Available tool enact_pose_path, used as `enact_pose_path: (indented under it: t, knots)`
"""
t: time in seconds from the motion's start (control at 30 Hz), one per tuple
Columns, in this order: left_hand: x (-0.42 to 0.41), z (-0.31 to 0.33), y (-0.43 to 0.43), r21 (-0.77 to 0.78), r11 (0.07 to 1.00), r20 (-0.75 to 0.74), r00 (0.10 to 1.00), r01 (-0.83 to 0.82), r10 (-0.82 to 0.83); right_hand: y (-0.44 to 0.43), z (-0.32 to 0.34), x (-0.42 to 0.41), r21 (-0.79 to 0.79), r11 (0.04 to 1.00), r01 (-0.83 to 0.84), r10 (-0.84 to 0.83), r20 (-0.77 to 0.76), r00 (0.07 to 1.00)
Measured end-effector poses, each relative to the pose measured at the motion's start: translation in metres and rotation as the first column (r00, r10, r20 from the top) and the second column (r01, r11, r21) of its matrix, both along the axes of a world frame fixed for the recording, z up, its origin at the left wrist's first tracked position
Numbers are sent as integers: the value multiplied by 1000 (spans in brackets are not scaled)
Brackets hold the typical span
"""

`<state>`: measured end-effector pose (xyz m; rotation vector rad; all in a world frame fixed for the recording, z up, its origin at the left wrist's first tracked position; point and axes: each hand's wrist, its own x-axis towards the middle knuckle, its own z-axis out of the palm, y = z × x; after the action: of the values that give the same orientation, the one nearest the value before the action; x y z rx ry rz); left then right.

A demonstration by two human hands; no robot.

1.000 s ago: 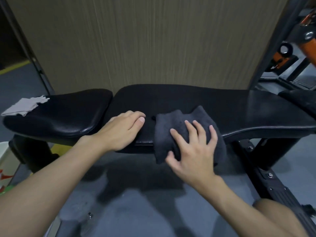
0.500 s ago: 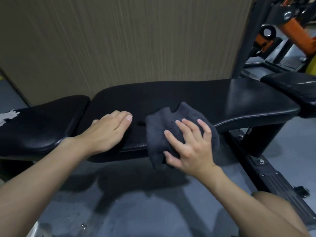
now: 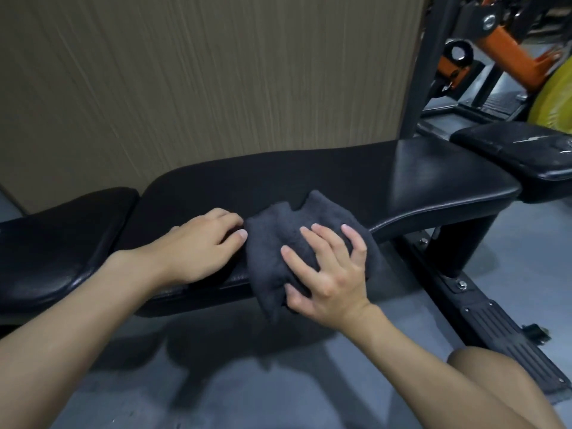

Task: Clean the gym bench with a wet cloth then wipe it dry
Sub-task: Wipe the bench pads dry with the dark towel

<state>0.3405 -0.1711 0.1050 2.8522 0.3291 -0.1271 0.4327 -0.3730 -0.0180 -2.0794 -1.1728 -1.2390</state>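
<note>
A black padded gym bench point(image 3: 340, 178) runs across the view, with a separate seat pad point(image 3: 55, 243) at its left end. A dark grey cloth point(image 3: 275, 236) is draped over the bench's near edge. My right hand point(image 3: 328, 270) lies on the cloth with fingers spread, and its thumb is tucked under the cloth's hanging lower part. My left hand point(image 3: 201, 243) rests flat on the bench just left of the cloth, its fingertips at the cloth's edge.
A tan panel wall point(image 3: 201, 82) stands right behind the bench. A second black pad point(image 3: 520, 150) and orange-and-black gym machines point(image 3: 495, 51) fill the right. The bench's black base rail point(image 3: 483, 320) runs along the grey floor at lower right. My bare knee point(image 3: 495, 388) is at bottom right.
The view has swung to the right, so the white cloth on the seat pad has left the frame. My right hand and the grey cloth sit slightly further right along the bench.
</note>
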Motion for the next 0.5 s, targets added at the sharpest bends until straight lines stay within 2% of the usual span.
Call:
enact_pose_path:
  t: [0.13, 0.23, 0.33, 0.4, 0.5]
  knots:
    - [23, -2, -21, 38, 997, -10, 997, 72, -72, -45, 1, 48, 17, 998, 62, -61, -67, 996]
    - [31, -5, -32, 100, 992, -55, 996, 81, -76, -76, 5, 83, 61, 967, 247, -229, -210, 950]
    - [38, -5, -36, 112, 991, -130, 990, 77, -62, -66, 12, 77, 189, 911, 368, -278, -378, 883]
    - [47, -5, -41, 102, 993, -152, 987, 62, -46, -45, 13, 56, 254, 895, 366, -241, -415, 877]
    - [64, -5, -50, 115, 990, -145, 988, 77, -60, -35, 7, 36, 199, 957, 212, -138, -333, 933]
